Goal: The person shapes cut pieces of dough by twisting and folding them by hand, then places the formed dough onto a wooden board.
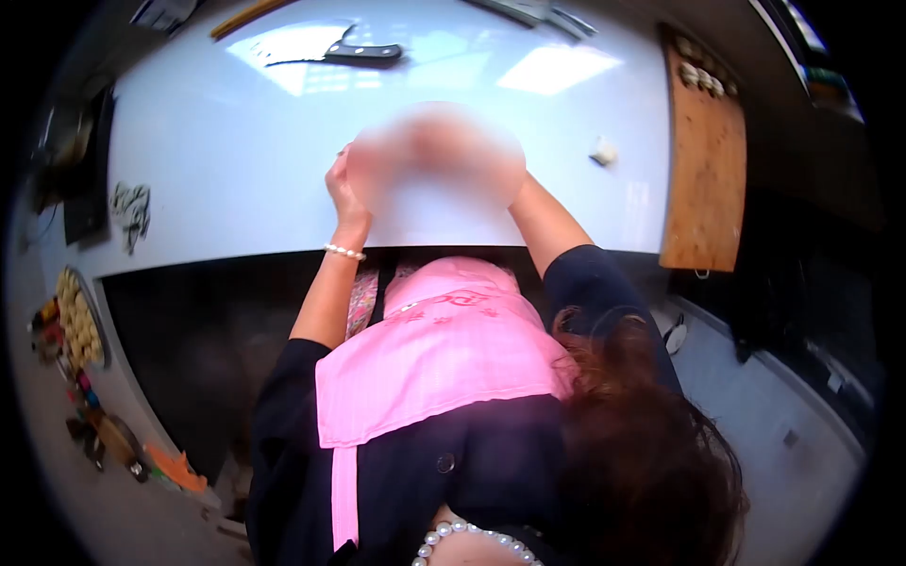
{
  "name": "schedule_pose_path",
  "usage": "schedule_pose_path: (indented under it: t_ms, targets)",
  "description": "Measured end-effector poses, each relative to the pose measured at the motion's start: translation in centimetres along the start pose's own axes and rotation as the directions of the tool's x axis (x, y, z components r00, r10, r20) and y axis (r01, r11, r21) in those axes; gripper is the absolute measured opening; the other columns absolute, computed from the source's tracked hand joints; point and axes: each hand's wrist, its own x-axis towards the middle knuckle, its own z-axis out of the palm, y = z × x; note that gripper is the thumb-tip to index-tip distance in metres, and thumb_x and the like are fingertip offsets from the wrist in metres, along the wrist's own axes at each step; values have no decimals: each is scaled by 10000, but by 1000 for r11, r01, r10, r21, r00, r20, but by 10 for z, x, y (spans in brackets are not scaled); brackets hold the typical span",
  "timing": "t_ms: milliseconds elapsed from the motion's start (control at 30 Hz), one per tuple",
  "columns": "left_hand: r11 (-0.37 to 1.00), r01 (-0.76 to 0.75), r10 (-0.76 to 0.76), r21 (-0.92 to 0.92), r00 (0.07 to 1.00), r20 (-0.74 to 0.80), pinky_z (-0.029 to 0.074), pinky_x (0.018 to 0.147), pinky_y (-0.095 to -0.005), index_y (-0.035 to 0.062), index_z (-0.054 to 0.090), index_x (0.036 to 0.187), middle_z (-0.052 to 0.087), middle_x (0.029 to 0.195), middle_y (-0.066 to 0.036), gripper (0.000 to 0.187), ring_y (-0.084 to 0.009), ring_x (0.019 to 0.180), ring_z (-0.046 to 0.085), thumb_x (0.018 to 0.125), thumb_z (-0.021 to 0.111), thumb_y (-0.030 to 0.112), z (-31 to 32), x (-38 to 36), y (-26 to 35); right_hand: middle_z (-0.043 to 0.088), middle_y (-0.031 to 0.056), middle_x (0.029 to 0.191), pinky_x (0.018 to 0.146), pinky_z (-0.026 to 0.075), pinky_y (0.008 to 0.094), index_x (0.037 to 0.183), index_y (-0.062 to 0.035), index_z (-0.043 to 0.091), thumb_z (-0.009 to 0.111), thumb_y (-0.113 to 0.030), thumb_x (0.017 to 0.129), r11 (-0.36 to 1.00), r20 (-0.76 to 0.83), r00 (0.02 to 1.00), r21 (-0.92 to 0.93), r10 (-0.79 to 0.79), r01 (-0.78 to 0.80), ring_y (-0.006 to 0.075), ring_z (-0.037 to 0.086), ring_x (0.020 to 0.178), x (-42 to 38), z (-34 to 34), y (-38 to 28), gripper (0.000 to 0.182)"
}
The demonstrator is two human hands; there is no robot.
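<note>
Both hands are over the near middle of the white tabletop (236,179), and a round blur covers most of them. Of my left hand (345,189), only the outer edge and wrist show, with a pearl bracelet below. My right hand (498,172) lies almost wholly within the blur; its forearm comes in from the right. Whether anything is between the hands cannot be made out. Beyond them lies a black-handled knife (366,54), handle to the right. A small white lump (603,151) sits on the table to the right of my right hand.
A wooden board (703,179) lies along the table's right end, with several small pale pieces (703,81) at its far end. A yellow-brown stick (247,17) is at the back left. Lower left, a tray (104,330) holds several pale round pieces. A crumpled dark item (132,209) lies left.
</note>
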Motion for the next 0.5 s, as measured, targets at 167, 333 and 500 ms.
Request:
schedule_pose_path:
  t_ms: [167,333,500]
  targets:
    - [944,3,1,-330,1000,10,458,818,-250,9,623,908,630,1016,-50,194,-117,899,560,759,554,-95,9,2,6,659,130,810,685,502,317,917,-23,662,572,-239,826,971,3,990,-196,138,-135,218,620,688,-2,4,-3,252]
    - [887,-93,158,-452,981,109,463,775,-260,12,612,790,635,998,-67,156,-142,870,574,736,545,-118,-3,-4,0,636,62,776,613,512,233,990,7,621,544,-235,879,769,88,884,459,459,-445,105,598,635,-3,-20,4,277]
    - [923,-372,384,-100,877,289,480,681,-295,33,626,646,666,704,-66,195,-195,763,609,623,540,-141,-32,-5,-4,643,80,742,599,472,268,943,6,650,529,-197,825,888,41,898,139,437,-439,123,581,590,5,-15,24,264]
